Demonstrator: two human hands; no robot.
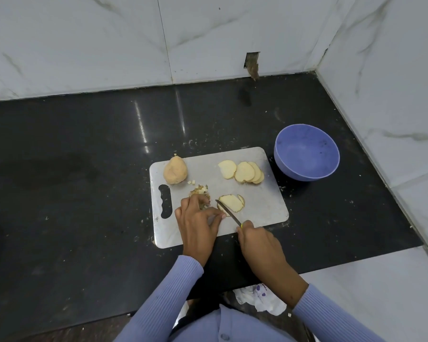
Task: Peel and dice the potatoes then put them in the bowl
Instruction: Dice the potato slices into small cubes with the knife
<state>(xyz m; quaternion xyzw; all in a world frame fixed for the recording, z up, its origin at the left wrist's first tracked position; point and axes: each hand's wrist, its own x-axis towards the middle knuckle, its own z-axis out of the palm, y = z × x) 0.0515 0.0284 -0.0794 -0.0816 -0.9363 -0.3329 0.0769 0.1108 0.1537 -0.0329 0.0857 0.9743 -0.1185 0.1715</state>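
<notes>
Nearest the camera, the right hand (258,239) is closing around the yellow handle of a small knife (229,213), angling the blade up and to the left so its tip is resting at the edge of a short stack of potato slices (231,203). That slant is probably lining the edge up for cutting the stack into strips. Just left of it, the left hand (198,222) is lying on the cutting board (262,206), holding nothing; its forefinger is stretching toward the slices, seemingly to pin them while staying clear of the edge, and the other fingers are curling over a small heap of peel and scraps (200,190). Whether that fingertip is actually touching the stack is hard to tell.

Farther up the board, a few tiny cubes (191,182) are lying beside a whole potato (175,170) waiting at the far left corner, out of the knife's way. It looks pale, but I cannot tell whether it is peeled. Across from it, a fanned row of slices (242,172) is sitting at the far right, close to the bowl, presumably parked until dicing.

Beyond the board's right edge, the blue bowl (307,152) is standing on the dark counter (84,169), looking empty, so dicing is barely starting. Behind everything, the marble wall (84,45) is closing off the corner.
</notes>
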